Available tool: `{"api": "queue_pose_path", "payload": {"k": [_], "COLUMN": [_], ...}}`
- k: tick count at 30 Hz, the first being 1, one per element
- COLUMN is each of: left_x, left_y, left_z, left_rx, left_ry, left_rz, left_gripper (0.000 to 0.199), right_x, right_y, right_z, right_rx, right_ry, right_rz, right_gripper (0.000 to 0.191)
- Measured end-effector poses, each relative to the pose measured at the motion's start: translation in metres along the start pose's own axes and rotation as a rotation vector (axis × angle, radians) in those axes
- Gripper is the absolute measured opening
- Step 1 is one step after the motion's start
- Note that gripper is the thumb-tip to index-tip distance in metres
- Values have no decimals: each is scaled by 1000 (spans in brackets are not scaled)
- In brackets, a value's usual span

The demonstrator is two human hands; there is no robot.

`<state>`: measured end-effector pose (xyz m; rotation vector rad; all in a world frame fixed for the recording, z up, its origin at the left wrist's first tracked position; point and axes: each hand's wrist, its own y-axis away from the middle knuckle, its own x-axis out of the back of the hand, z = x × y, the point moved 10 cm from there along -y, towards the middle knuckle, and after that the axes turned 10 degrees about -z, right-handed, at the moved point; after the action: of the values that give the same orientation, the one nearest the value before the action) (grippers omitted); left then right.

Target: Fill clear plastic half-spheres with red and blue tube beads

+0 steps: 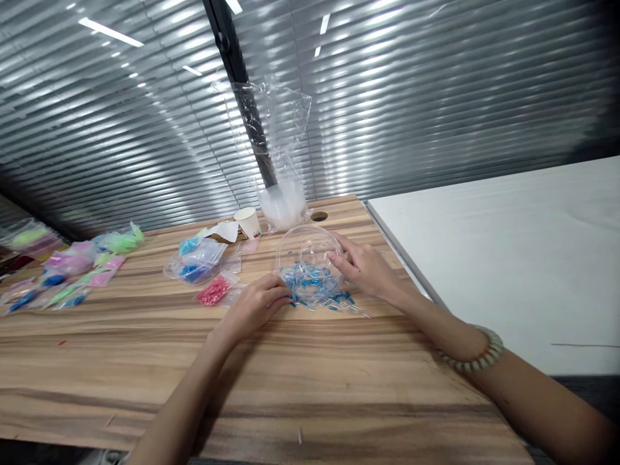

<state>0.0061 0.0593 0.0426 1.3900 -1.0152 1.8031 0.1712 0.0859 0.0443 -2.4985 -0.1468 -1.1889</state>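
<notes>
A round, clear plastic bowl [310,236] stands tilted on the wooden table in front of me. My right hand [365,266] grips its right rim, thumb on one side and fingers on the other. Small blue and clear tube-like pieces [312,279] show in or through the bowl. More loose blue pieces [341,299] lie on the wood just below its near edge. At the bowl's lower left is my left hand [261,298], fingers curled together, fingertips against the pieces by the rim. Whatever those fingertips pinch, if anything, is hidden.
Left of the bowl lie a bag of red pieces [213,290] and a clear dish with blue bags [194,270]. Behind stand a paper cup [248,223] and a plastic bag of clear stacked items [283,205]. Coloured bags [77,259] lie far left; a white table [508,258] adjoins right.
</notes>
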Motion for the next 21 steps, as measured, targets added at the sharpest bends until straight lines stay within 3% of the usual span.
{"api": "queue_pose_path", "payload": {"k": [21], "left_x": [-15], "left_y": [0], "left_z": [-8], "left_rx": [53], "left_ry": [2], "left_rz": [-105], "left_gripper": [19], "right_x": [-3], "right_y": [-1], "right_z": [-2], "right_rx": [13], "right_ry": [32], "right_rz": [-29], "right_gripper": [58]}}
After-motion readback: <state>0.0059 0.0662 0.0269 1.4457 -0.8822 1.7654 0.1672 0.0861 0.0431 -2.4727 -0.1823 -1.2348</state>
